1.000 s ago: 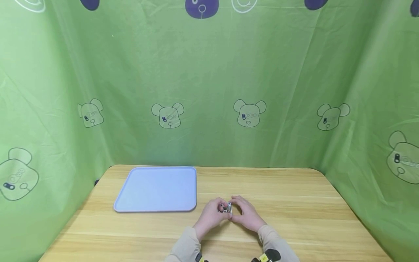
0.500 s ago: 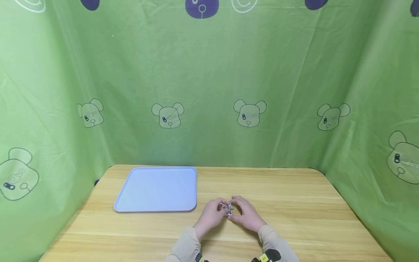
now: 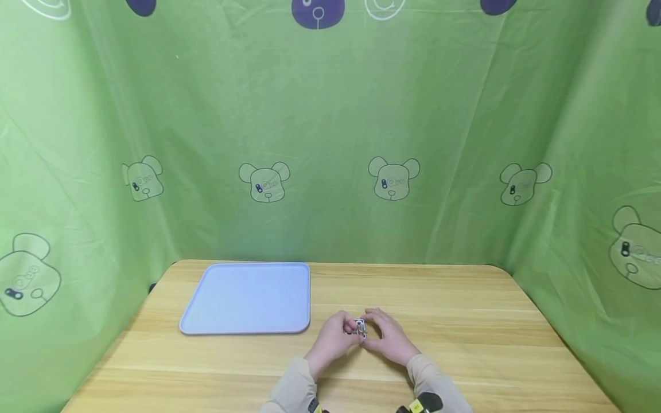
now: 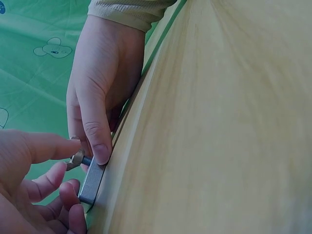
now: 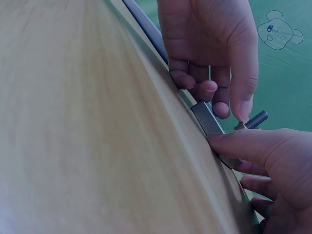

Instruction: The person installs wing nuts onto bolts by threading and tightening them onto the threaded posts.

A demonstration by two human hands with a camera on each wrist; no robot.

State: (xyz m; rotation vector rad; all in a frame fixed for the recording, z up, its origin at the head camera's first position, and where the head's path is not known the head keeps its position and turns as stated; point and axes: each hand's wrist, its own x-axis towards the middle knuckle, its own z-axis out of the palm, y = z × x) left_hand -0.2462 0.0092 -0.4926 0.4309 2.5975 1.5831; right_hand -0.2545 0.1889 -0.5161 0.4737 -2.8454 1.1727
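Just above the wooden table (image 3: 465, 321), my right hand (image 3: 388, 338) holds a small grey metal block (image 5: 208, 118) by its edges, with the thumb on the near face. A threaded bolt (image 5: 258, 119) stands out from the block, and a brass-coloured nut (image 4: 77, 157) sits around its thread. My left hand (image 3: 333, 338) pinches at this nut with thumb and finger. Its other fingers are curled beside the block's end. The fingers partly cover the nut, so its exact shape is hard to tell.
A pale blue tray (image 3: 248, 329) lies at the back left of the table. Green curtains (image 3: 330, 229) with bear prints hang behind and at both sides.
My left thumb and fingers have shifted slightly around the nut, and the visible hardware has changed a little between the frames. The right hand and the tray have stayed in place.
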